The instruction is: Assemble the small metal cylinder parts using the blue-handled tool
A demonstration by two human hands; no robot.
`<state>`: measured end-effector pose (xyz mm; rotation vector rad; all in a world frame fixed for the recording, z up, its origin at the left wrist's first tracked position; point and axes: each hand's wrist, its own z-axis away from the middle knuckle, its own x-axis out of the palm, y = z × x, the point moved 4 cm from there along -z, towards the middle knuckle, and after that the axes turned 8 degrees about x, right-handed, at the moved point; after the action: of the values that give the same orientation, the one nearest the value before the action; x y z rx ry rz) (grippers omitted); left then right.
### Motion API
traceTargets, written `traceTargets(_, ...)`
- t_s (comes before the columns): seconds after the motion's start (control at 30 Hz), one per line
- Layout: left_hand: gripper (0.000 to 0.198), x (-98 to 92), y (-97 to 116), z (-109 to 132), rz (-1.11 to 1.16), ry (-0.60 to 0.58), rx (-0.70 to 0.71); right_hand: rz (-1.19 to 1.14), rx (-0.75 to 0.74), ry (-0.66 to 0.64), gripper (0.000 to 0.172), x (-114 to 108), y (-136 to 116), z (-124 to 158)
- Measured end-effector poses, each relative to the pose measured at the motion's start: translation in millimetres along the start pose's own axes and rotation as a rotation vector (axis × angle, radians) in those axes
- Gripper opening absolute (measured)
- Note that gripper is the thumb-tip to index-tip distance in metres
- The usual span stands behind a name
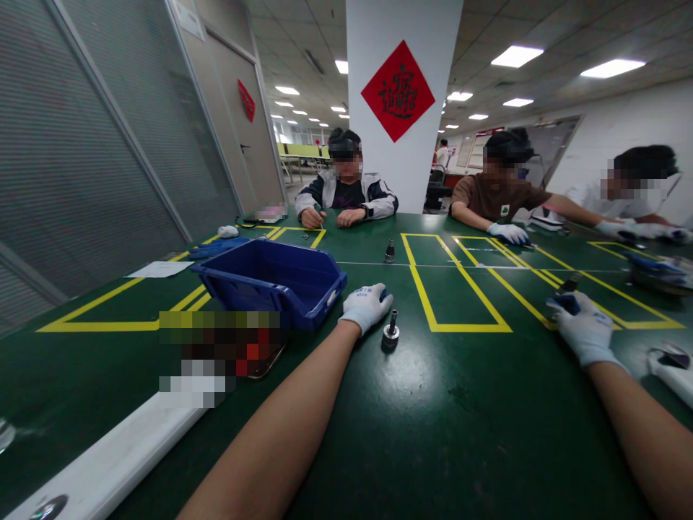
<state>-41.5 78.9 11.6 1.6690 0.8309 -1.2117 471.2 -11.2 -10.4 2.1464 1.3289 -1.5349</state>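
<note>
My left hand, in a white glove with blue fingertips, rests on the green table beside the front right corner of a blue plastic bin. Its fingers curl inward, and whatever they may hold is hidden. Just right of it stands a metal fitting with a round silver base and a narrow dark stem. My right hand, gloved alike, is closed around a dark metal fitting whose top shows above the fingers. Farther back, another dark stepped fitting stands upright.
Yellow tape marks rectangles on the table. A white bar and a partly blurred-out phone-like object lie at the left. Blue gloves and paper lie behind the bin. Several people sit across and to the right.
</note>
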Motion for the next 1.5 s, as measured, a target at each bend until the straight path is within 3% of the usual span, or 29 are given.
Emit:
traceTargets(0.33,0.05,-0.8,0.5,0.7,0.001,-0.001,-0.005,0.06,0.109,-0.035,0.047,-0.4,3.6,-3.6)
traceTargets(0.57,0.052,1.9,-2.3,-0.8,-0.007,0.01,0.018,-0.045,-0.011,-0.146,0.064,4.5,-3.6,-0.4)
traceTargets(0.83,0.051,0.0,-0.4,0.8,-0.003,0.009,0.018,-0.038,-0.04,-0.164,0.044,3.5,-6.5,2.0)
traceTargets(1.07,0.051,0.3,-0.1,1.2,-0.003,0.01,0.012,-0.01,0.07,-0.217,0.045,6.1,5.6,-6.9)
traceTargets(1.5,0.052,0.9,-1.0,-0.9,0.005,0.029,0.018,-0.114,0.072,-0.199,0.044,4.4,1.3,-10.2)
